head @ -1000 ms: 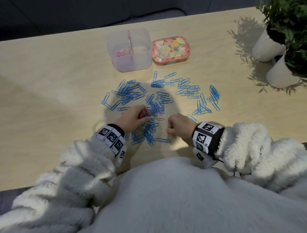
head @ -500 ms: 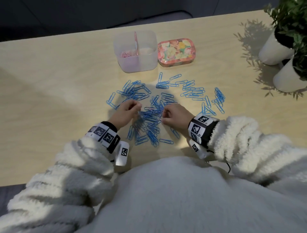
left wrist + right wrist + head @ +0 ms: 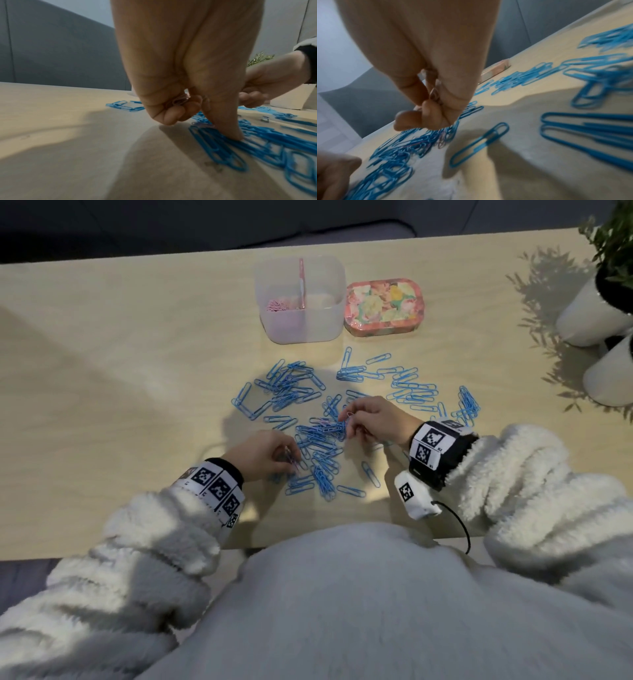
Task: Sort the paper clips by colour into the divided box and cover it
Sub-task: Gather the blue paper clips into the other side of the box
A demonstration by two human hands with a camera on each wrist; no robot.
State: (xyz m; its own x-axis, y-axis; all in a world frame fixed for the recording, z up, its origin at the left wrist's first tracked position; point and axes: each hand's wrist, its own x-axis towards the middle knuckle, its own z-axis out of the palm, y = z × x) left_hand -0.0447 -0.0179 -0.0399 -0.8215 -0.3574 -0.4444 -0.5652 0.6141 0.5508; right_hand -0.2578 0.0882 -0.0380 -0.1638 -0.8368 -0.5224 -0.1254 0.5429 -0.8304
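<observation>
Head view: both hands worked in the blue paper clips spread over the wooden table.

The left hand had its fingers curled round a small bunch of pink clips, its thumb tip pressing on the blue heap. The right hand pinched one pinkish clip between thumb and forefinger above the pile. Farther back stood the clear divided box, uncovered, more pink clips in its left compartment; the floral lid lay just beside it on the right.
</observation>
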